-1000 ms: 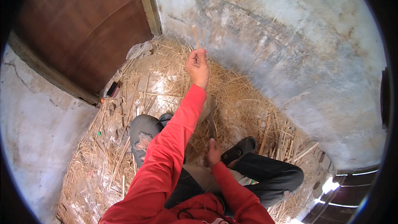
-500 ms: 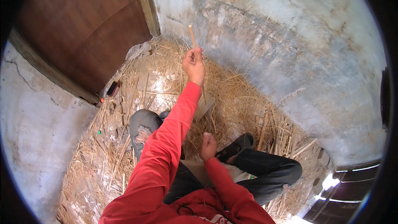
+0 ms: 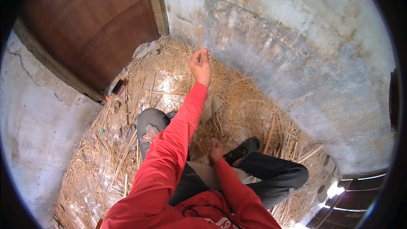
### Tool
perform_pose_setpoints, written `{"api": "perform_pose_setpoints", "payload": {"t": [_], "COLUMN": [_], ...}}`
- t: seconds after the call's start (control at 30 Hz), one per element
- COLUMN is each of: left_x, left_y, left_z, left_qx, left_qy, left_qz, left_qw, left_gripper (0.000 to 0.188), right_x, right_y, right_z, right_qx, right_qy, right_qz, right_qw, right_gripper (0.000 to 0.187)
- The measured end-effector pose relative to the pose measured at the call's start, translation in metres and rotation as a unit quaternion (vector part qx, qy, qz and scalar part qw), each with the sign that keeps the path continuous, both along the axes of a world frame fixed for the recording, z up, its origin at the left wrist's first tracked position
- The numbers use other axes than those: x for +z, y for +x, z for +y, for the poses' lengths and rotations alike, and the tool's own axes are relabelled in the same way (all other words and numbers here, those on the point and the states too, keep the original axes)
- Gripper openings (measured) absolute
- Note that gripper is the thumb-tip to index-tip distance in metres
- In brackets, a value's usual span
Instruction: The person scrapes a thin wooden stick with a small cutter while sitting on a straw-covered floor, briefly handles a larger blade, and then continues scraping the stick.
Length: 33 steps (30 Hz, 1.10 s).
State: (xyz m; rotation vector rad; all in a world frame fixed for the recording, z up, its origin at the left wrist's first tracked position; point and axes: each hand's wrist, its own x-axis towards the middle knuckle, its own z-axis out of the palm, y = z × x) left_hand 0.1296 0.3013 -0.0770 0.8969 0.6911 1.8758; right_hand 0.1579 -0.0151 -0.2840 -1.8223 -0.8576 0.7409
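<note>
My left hand is stretched out far ahead, closed round a narrow pale strip of wood or bamboo. The strip's blurred end rises above the fingers; the rest runs back toward me, partly hidden by the hand and red sleeve. Much closer to my body, my right hand is a closed fist beside my shoe. From its top a thin dark blade-like tool points away from me. Its handle is hidden in the fist. Over my lap lies a pale brown sheet.
Loose straw-like shavings cover the floor around my bent legs. A brown door panel stands at the far left, and a stained wall rises ahead and right. Longer strips lie right of my shoe. A small dark object sits near the door.
The view has shifted slightly. The strip's end is more blurred, and the thin dark tool above my right fist shows more plainly. My left hand stays stretched out, gripping the strip.
</note>
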Motion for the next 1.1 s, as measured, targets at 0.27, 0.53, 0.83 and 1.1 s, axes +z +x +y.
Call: {"api": "perform_pose_setpoints", "payload": {"t": [0.27,0.53,0.83,1.1], "left_x": [0.013,0.143,0.136,0.092], "left_y": [-0.044,-0.193,-0.352,-0.395], "left_z": [-0.011,-0.080,-0.187,-0.246], "left_qx": [0.065,0.023,0.051,0.045], "left_qy": [0.005,0.102,0.149,0.130], "left_qz": [-0.007,-0.239,-0.387,-0.444], "left_qw": [0.998,0.965,0.909,0.886], "left_gripper": [0.021,0.031,0.039,0.034], "right_x": [-0.080,0.090,0.314,0.271], "right_y": [0.058,0.113,0.231,0.292], "right_z": [-0.014,-0.033,-0.202,-0.299], "right_qx": [-0.016,-0.078,-0.165,-0.247], "right_qy": [-0.129,-0.008,0.021,-0.086], "right_qz": [0.122,0.182,-0.211,-0.481], "right_qw": [0.984,0.980,0.963,0.837], "right_gripper": [0.050,0.033,0.028,0.049]}}
